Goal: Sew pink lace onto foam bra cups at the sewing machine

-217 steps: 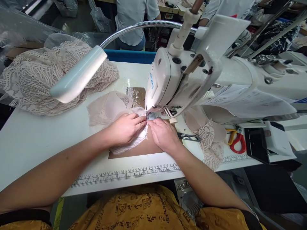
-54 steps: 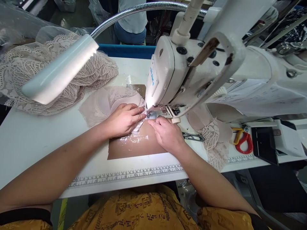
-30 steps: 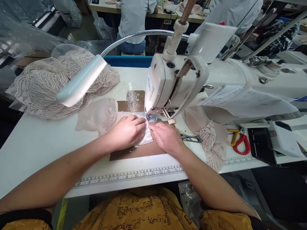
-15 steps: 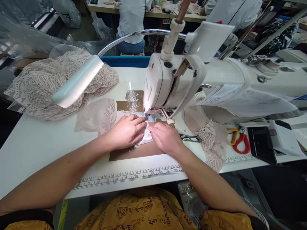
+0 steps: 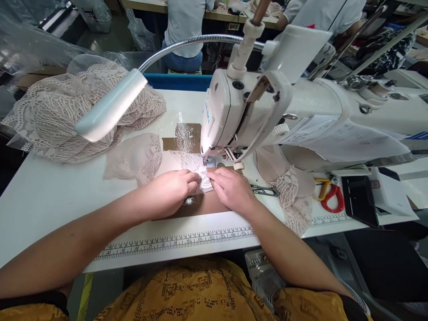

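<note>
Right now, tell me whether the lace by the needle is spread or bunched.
Spread: the lace shows its pattern openly beside the left hand; beneath that hand, cannot tell.

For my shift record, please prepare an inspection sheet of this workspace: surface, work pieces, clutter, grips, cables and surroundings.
Surface: white table, printed ruler along near edge, brown sheet.
Work pieces: lace piece at needle area of sewing machine; similar piece at right.
Clutter: lace pile at left; black snips, red-and-yellow-handled tool, dark device at right.
Grips: left grip and right grip touch lace piece; exact hold unclear.
Cables: dim cords under far table; routing unclear.
Surroundings: two people behind; plastic bags at far left.
</note>
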The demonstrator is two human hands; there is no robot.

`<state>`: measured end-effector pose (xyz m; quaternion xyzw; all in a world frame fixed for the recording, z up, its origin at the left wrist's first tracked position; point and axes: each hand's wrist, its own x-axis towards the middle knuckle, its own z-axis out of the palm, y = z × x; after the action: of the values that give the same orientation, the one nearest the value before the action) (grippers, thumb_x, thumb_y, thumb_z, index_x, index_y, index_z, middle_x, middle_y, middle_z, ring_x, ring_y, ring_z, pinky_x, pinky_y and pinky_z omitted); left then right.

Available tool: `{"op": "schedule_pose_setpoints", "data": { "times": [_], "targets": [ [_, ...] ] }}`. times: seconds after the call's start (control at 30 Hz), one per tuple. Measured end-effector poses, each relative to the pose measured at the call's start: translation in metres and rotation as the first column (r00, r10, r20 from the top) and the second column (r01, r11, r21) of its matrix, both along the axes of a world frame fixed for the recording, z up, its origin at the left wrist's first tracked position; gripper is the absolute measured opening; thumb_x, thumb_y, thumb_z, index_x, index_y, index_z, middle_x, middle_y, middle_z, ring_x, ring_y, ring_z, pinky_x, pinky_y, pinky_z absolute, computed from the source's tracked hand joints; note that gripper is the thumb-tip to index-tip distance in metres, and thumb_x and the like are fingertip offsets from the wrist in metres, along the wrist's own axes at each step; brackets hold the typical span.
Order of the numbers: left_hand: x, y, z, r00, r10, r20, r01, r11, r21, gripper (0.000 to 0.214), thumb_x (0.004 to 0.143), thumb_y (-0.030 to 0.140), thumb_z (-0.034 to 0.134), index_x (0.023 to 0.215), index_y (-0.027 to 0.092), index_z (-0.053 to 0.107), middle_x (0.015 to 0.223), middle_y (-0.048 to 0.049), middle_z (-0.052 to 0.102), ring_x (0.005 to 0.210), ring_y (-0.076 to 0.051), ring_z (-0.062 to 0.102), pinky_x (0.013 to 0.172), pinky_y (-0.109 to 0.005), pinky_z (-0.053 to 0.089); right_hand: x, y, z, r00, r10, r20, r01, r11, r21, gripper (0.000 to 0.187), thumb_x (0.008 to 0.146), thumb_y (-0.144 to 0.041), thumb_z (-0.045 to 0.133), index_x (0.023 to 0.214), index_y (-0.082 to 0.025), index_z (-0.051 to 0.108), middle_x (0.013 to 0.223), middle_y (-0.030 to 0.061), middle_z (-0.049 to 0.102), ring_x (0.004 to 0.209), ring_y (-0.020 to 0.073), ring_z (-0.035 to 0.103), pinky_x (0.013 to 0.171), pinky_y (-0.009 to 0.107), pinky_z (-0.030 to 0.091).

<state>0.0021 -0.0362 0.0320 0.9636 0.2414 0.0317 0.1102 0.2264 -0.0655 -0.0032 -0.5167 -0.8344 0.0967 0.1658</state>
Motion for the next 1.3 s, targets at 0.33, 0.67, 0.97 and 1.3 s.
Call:
{"op": "schedule_pose_setpoints", "data": {
  "times": [0.33, 0.67, 0.97, 1.3],
  "targets": [
    [-0.014, 0.037, 0.002, 0.925, 0.327, 0.193, -0.066, 0.638, -0.767, 0.031, 0.096, 0.038, 0.044, 0.075, 0.016, 0.052, 0.061, 0.0028, 0.049, 0.051, -0.008, 0.043, 0.049, -0.02, 0.036, -0.005, 0.005, 0.004, 0.989, 0.004, -0.149, -0.011, 0.999, -0.044, 0.043, 0.079, -0.005, 0.052, 0.116, -0.022, 0.067, 0.103, 0.003, 0.068, 0.078, 0.0151, 0.06, 0.071, 0.027, 0.044],
    [-0.014, 0.033, 0.008, 0.975, 0.172, 0.138, -0.069, 0.833, -0.55, 0.025, 0.092, 0.036, 0.051, 0.09, 0.016, 0.066, 0.084, -0.0022, 0.067, 0.072, -0.014, 0.06, 0.065, -0.023, 0.046, -0.003, -0.001, 0.001, 0.991, 0.09, -0.097, -0.089, 0.996, 0.016, 0.03, 0.093, -0.028, 0.053, 0.07, -0.018, 0.068, 0.066, 0.0006, 0.058, 0.064, 0.0123, 0.05, 0.061, 0.025, 0.034],
    [0.002, 0.014, -0.015, 0.997, 0.019, 0.069, -0.021, 1.0, 0.023, 0.039, 0.097, 0.033, 0.046, 0.126, 0.013, 0.062, 0.134, -0.015, 0.059, 0.102, -0.026, 0.062, 0.086, -0.039, 0.052, -0.003, -0.012, 0.0, 0.996, 0.069, 0.064, -0.074, 0.994, 0.083, 0.032, 0.095, -0.027, 0.049, 0.076, -0.018, 0.072, 0.069, 0.002, 0.063, 0.065, 0.0129, 0.053, 0.063, 0.026, 0.034],
    [0.004, 0.026, -0.021, 1.0, -0.003, 0.029, -0.002, 0.983, 0.186, 0.043, 0.098, 0.036, 0.044, 0.129, 0.01, 0.06, 0.134, -0.0169, 0.058, 0.095, -0.026, 0.059, 0.079, -0.038, 0.048, -0.005, -0.008, -0.003, 0.991, 0.052, 0.122, -0.068, 0.989, 0.131, 0.026, 0.096, -0.027, 0.05, 0.09, -0.02, 0.075, 0.077, 0.0033, 0.066, 0.069, 0.0149, 0.054, 0.065, 0.027, 0.036]
  ]
}}
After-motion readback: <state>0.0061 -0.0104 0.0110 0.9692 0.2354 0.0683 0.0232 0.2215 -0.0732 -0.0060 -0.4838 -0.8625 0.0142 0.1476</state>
